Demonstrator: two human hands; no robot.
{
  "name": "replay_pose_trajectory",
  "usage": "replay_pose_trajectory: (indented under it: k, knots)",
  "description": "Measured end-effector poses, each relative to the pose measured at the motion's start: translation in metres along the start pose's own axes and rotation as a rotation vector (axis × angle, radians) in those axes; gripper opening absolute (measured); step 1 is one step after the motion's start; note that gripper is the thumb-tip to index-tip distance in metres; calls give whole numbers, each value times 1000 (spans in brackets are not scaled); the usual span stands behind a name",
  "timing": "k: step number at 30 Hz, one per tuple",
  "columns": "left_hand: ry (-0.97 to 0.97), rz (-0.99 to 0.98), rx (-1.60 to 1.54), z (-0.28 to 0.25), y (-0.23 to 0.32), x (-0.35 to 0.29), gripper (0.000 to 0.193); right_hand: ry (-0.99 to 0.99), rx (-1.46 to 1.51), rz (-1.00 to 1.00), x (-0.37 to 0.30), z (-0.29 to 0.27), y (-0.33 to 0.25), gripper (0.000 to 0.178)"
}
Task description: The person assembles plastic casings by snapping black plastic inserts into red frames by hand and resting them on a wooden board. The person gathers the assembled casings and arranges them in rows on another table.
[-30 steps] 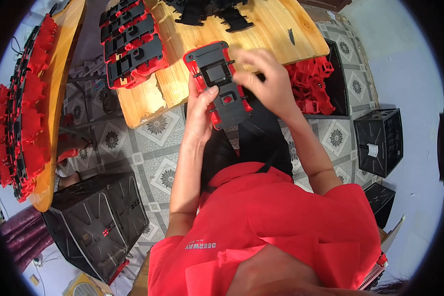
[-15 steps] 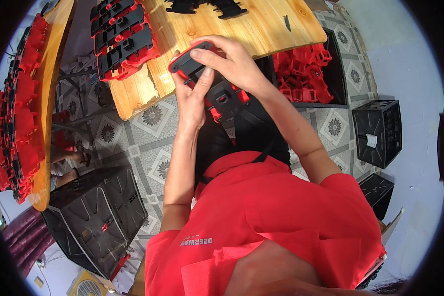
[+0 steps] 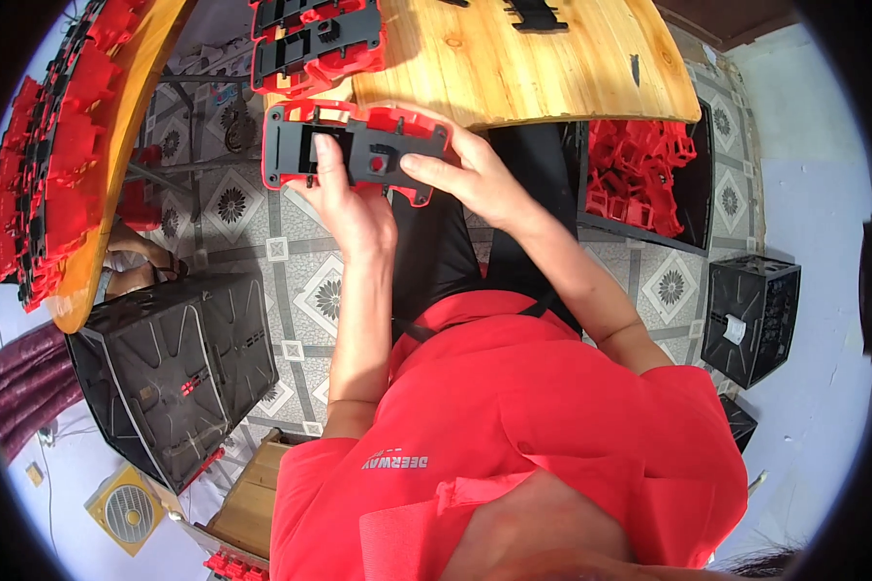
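The left hand (image 3: pixel 351 213) gripped the left part of the casing (image 3: pixel 364 145), thumb on top, while the right hand (image 3: pixel 477 181) pinched its right end, the fingers beneath mostly hidden from me. The casing, held beside the near edge of the table (image 3: pixel 591 82), looked light, stiff and slightly slick, best taken by its ends, clear of the slim pegs (image 3: pixel 400 126); farther back lay more casings (image 3: pixel 300 50)

Small assembly workshop (homey patterned tile floor (image 3: pixel 669 289)): matching red-black units (image 3: pixel 320 44) along table's (image 3: pixel 552 77) left edge, black bin (image 3: pixel 696 203) of red parts (image 3: pixel 639 165) by near right corner.
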State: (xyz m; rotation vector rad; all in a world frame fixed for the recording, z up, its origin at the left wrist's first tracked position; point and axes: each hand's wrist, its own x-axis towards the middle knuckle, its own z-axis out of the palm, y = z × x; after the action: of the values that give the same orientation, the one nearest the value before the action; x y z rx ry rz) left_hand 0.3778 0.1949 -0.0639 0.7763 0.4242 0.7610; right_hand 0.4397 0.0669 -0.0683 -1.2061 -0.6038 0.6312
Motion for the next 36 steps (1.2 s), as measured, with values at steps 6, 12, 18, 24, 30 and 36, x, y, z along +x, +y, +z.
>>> replay_pose_trajectory:
  k: [6, 12, 18, 24, 30, 36]
  knots:
    - [-90, -100, 1, -14, 12, 3, 53, 164, 32, -38, -7, 13, -3, 51]
    - [2, 115, 242, -28, 22, 9, 52, 17, -72, 160, 20, 4, -22, 45]
    - [176, 215, 388, -18, 18, 26, 49, 313, -87, 36, 58, 15, -4, 50]
    - [199, 283, 353, -23, 3, 49, 52, 327, -189, 8, 70, 5, 12, 54]
    - [195, 503, 540, -28, -23, 84, 43, 579, -237, -287, 43, -14, 26, 35]
    - [133, 365, 477, -30, 4, 65, 73, 999, -900, -592, -73, -114, 31, 3]
